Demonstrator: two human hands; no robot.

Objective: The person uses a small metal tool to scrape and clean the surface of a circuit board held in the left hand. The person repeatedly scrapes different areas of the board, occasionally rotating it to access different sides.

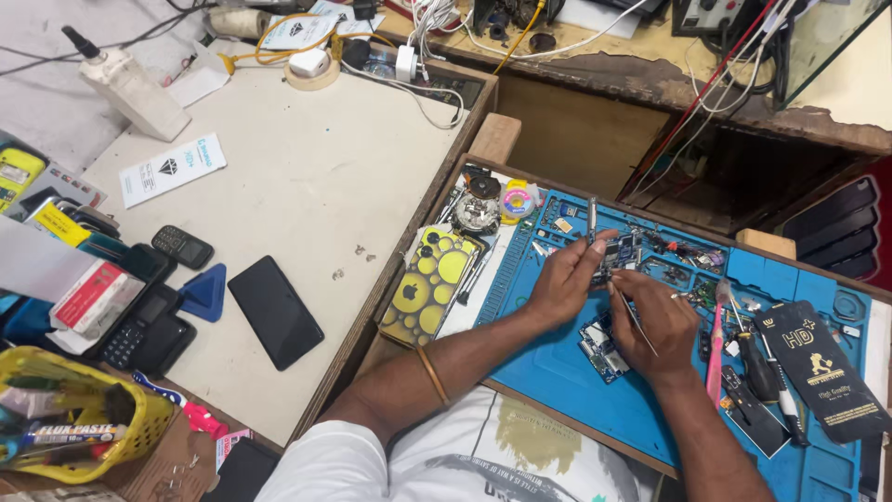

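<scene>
On the mat: a blue rubber work mat (557,372) covers the wooden tray, and both hands are over its middle.
Left hand: the left hand (564,279) has its fingers curled around a small green circuit board (621,253) and holds it just above the mat.
Right hand: the right hand (662,323) is closed on thin metal tweezers (632,316); the tips point up at the board, right next to the left fingers.
Where the board is: between the two hands, touching the left fingers (too small to tell if the tweezers touch it).
Under the hands: another small circuit board (599,346) lies flat on the mat, near the right wrist.
Left of the hands: a yellow phone cover with round bubbles (430,284) lies beside the mat.
Right of the hands: a pink brush (715,358) and a black packet (818,367) lie on the mat.
Far left: a black phone (275,311) lies on the pale table (307,186), well apart.
</scene>
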